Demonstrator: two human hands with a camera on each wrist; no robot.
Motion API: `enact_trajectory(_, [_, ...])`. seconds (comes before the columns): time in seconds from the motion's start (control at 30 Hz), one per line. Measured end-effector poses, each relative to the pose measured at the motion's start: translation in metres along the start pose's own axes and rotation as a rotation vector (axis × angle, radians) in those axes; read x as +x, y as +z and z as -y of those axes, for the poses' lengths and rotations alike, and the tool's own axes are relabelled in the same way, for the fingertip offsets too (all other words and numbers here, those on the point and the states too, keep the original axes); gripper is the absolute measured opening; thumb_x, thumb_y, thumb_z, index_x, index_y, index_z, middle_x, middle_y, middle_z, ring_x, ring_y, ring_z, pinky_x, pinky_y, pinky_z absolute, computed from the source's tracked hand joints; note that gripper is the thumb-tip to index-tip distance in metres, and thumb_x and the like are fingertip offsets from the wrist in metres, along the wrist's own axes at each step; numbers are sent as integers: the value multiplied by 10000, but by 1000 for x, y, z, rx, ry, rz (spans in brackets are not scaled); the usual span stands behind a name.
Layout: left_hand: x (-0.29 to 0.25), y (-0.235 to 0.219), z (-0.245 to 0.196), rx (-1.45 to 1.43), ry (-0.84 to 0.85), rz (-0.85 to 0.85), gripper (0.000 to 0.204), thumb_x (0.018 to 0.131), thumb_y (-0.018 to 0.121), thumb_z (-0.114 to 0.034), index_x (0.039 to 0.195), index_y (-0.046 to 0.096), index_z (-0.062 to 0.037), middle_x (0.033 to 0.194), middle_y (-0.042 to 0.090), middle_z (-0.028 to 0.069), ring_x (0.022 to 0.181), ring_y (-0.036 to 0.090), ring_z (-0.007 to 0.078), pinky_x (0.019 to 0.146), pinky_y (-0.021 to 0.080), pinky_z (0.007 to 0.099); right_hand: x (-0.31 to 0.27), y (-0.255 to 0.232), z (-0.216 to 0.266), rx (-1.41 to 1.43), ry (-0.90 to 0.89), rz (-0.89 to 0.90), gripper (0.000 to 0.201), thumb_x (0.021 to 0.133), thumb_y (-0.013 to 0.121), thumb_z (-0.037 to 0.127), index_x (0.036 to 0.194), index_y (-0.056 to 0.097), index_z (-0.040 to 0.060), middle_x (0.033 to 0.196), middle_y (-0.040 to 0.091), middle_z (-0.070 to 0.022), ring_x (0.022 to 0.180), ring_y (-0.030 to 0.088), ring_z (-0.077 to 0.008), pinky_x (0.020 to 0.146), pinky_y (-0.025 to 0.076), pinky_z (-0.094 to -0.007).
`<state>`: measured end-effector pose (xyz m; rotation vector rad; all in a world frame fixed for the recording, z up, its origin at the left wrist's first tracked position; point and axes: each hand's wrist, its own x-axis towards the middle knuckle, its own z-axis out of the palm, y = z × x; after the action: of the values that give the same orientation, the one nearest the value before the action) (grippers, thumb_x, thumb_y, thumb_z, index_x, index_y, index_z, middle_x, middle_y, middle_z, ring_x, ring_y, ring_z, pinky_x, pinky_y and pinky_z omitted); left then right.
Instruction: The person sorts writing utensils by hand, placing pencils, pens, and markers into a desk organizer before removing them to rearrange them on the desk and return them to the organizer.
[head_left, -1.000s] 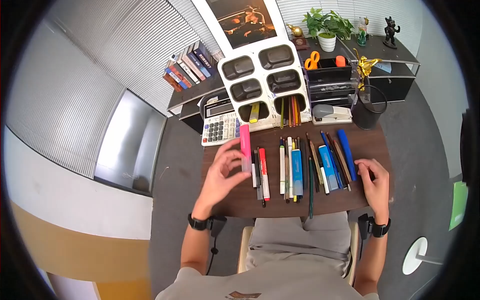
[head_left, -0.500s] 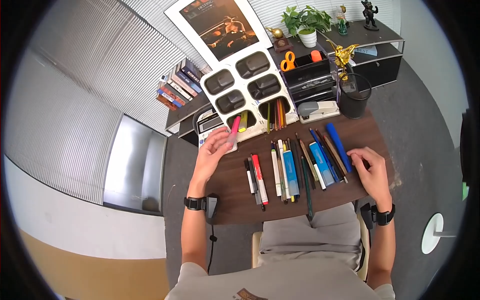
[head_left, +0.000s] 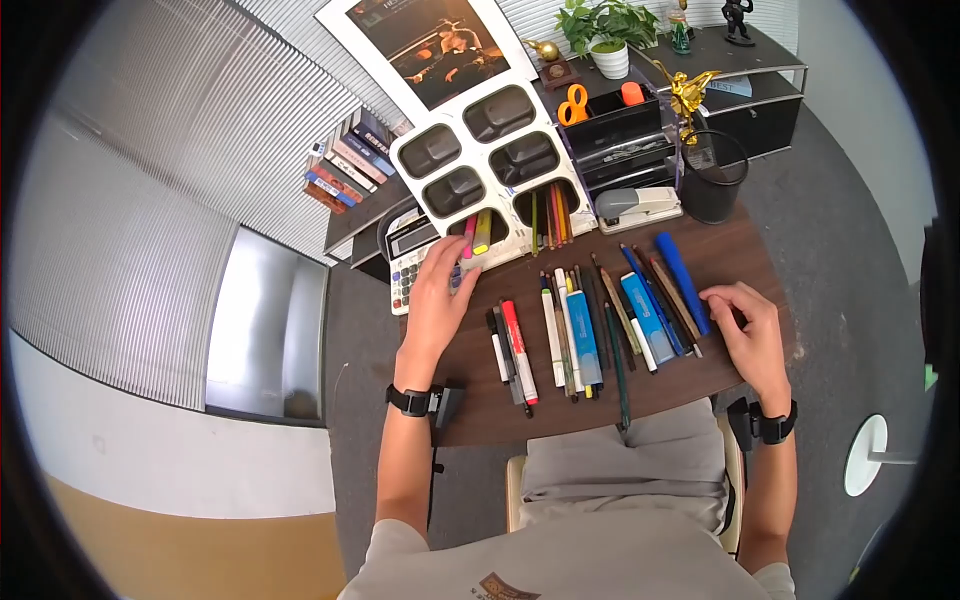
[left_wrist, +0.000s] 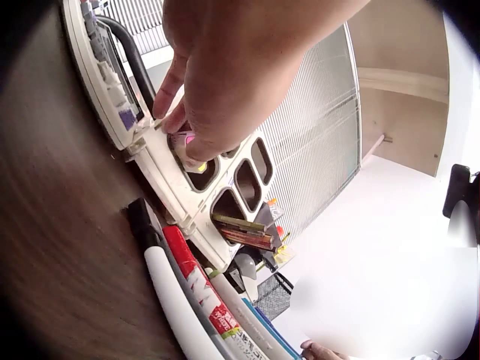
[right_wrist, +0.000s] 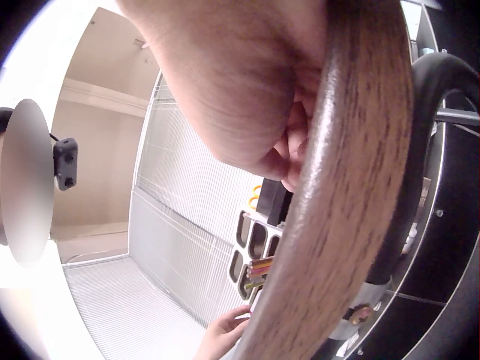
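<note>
At the lower left compartment of a white organizer [head_left: 512,240], my left hand [head_left: 432,300] pinches the near end of a pink highlighter [head_left: 469,233]. The highlighter's far part lies inside, beside a yellow highlighter [head_left: 483,232]. In the left wrist view, the fingers and thumb of my left hand [left_wrist: 232,75] partly hide the pink end [left_wrist: 190,139]. My right hand [head_left: 752,335] rests at the table's right side with loosely curled fingers, holding nothing, near a thick blue pen [head_left: 683,283].
Pens, pencils and two blue boxes [head_left: 583,337] [head_left: 648,318] lie in rows on the table. A red marker [head_left: 519,350] lies left of them. Pencils [head_left: 558,216] stand in the lower right compartment. A calculator [head_left: 408,270], stapler [head_left: 638,205] and mesh cup [head_left: 712,180] surround the organizer.
My left hand has carried the pink highlighter from above the table up into the lower left compartment. The head view has shifted and tilted. My right hand has stayed near the blue pen.
</note>
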<state>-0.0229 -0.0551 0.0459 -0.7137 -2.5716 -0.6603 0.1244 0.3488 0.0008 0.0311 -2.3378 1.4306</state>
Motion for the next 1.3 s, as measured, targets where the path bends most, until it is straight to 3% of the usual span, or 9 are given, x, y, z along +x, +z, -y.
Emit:
enact_trajectory(0.3, [18, 4, 2, 252, 210, -24, 273, 945, 756, -8, 1215, 713, -17, 1235, 720, 143, 1112, 679, 364, 967, 556, 446, 0, -1, 2, 10, 28, 5, 140, 1041, 691, 76, 1104, 788, -1, 905, 718, -108, 773, 652, -189, 700, 495, -328])
enact_trajectory(0.63, [20, 8, 1, 187, 162, 14, 330, 944, 758, -17, 1270, 709, -15, 1276, 713, 174, 1207, 663, 391, 1038, 540, 462, 1, -3, 5, 19, 35, 8, 144, 1043, 689, 80, 1102, 792, -1, 916, 725, -103, 777, 643, -187, 688, 482, -326])
enact_trajectory(0.83, [1, -11, -31, 178, 84, -15, 356, 926, 808, -65, 1269, 725, -23, 1315, 717, 145, 1257, 668, 375, 1065, 540, 450, 1, -2, 2, 35, 40, 0, 139, 1038, 697, 75, 1101, 793, -2, 896, 712, -93, 743, 625, -169, 658, 467, -317])
enact_trajectory(1.03, [-37, -32, -75, -37, 151, 329, 317, 877, 862, -102, 1170, 768, -26, 1278, 729, 142, 1178, 696, 364, 1019, 563, 450, 2, -2, 1, 24, 30, 7, 136, 1034, 701, 72, 1099, 794, -1, 880, 703, -86, 733, 615, -160, 647, 457, -313])
enact_trajectory(1.17, [-49, -16, -112, -40, 293, 401, 398, 841, 911, -209, 1164, 760, -31, 1192, 721, 110, 1087, 697, 333, 929, 585, 434, 3, -2, 0, 28, 31, 9, 138, 1031, 702, 74, 1100, 797, 2, 876, 701, -86, 730, 613, -161, 644, 456, -316])
enact_trajectory(1.3, [-55, 8, -129, -45, 305, 398, 501, 826, 929, -285, 1203, 717, -33, 1137, 695, 108, 1018, 665, 325, 894, 573, 439, 2, -1, -4, 34, 29, 9, 140, 1031, 702, 76, 1106, 800, 11, 871, 692, -85, 721, 608, -155, 639, 453, -309])
